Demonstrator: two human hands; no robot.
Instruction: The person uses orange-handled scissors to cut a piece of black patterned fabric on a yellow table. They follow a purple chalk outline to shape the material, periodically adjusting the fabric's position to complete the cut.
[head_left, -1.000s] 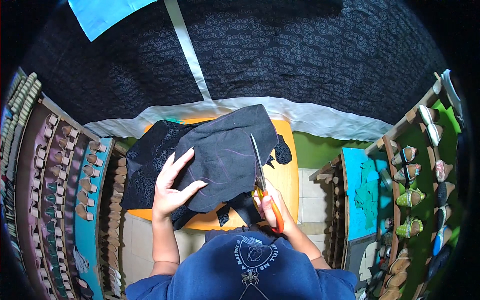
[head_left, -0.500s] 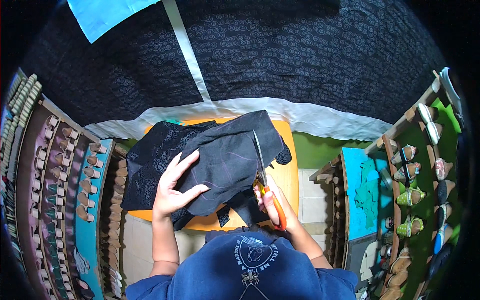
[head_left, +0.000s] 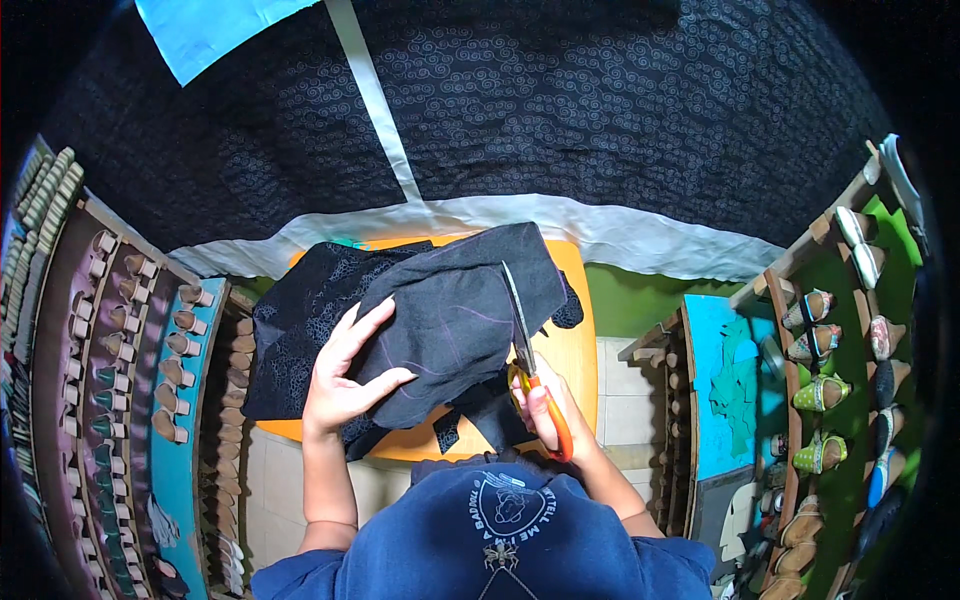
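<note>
My left hand [head_left: 345, 375] grips the left edge of a black piece of fabric [head_left: 450, 310], thumb on top and the other fingers partly behind it. Thin purple lines are drawn across the cloth. In my right hand [head_left: 548, 405] is a pair of scissors [head_left: 557, 415] with orange handles, fingers through the loops. One long blade lies over the right part of the fabric, pointing away from me; the other blade is hidden by the cloth. Underneath, a black patterned fabric [head_left: 285, 345] drapes over the left side of an orange table [head_left: 575, 375].
Racks of shoe lasts [head_left: 180, 345] line the left side. On the right, a shelf holds several shoes [head_left: 820, 395] beside a blue board [head_left: 715, 420] with green scraps. Black swirl-patterned cloth [head_left: 600, 110] hangs behind the table. Small dark offcuts [head_left: 490, 415] lie near me.
The scissors' blades have come slightly closer to upright, and the fabric has shifted a little. Both hands keep their holds in nearly the same places.
</note>
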